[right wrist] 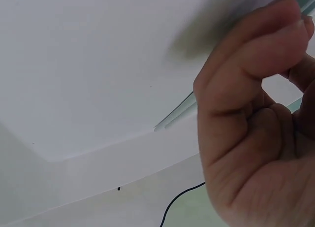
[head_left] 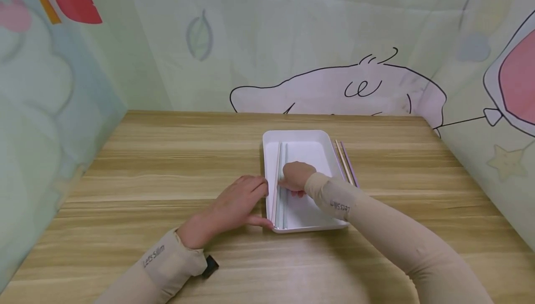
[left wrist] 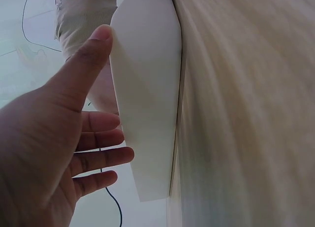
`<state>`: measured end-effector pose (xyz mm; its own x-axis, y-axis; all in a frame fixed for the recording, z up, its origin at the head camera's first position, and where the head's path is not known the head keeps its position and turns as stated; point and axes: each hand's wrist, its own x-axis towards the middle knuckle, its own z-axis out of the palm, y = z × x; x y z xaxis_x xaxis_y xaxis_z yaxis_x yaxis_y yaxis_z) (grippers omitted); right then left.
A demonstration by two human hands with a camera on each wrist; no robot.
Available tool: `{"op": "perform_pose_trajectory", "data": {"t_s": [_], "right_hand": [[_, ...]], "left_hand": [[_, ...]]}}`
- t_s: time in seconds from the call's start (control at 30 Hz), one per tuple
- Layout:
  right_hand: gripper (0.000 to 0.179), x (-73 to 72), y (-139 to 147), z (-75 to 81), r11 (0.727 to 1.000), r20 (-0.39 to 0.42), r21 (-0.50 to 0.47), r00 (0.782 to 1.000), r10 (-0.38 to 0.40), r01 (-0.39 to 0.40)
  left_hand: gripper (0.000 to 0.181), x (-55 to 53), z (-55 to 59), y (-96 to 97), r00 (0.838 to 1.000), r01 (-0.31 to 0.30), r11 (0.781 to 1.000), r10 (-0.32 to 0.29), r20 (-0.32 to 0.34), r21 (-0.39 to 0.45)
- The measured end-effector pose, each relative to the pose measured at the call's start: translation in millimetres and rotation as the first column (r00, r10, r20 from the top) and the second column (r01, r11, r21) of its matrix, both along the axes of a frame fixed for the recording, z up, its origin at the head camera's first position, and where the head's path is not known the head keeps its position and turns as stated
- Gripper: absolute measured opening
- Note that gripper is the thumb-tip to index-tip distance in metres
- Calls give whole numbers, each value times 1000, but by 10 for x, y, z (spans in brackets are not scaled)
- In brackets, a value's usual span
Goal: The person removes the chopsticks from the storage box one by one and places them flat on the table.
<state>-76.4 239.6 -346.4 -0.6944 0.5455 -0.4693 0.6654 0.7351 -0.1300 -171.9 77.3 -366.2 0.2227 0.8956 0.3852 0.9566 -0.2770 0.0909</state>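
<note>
A white rectangular tray (head_left: 317,211) stands on the table. Inside it, along the left wall, lie a pale pink stick (head_left: 276,183) and two thin pale green sticks (head_left: 286,211), side by side and lengthwise. My right hand (head_left: 297,177) reaches over the tray with curled fingers and pinches a pale green stick (right wrist: 179,110) near its middle; the fingertips are partly hidden. On the tray's left side my left hand (head_left: 238,204) touches the wall, thumb at the near corner. Its fingers look relaxed and spread in the left wrist view.
Just right of the tray, a cream stick (head_left: 344,161) and purple sticks (head_left: 350,164) lie on the wooden table (head_left: 167,155). Printed cloth walls (head_left: 159,39) enclose the table at the back and sides. A black wrist strap piece (head_left: 210,267) sticks out by the left sleeve.
</note>
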Motion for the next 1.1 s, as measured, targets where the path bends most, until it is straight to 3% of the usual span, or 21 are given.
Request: {"op": "perform_pose_trajectory", "data": {"t_s": [0.47,1.1], "right_hand": [[27,69,53,103,1000,-24,-5,1000,-5,5],[32,365,283,276,999,6,-37,1000,-30,30]], "left_hand": [[61,-1,-1,10,1000,-13,999,14,15,-32],[61,9,-1,-8,1000,-10,1000,10,-3,11]]}}
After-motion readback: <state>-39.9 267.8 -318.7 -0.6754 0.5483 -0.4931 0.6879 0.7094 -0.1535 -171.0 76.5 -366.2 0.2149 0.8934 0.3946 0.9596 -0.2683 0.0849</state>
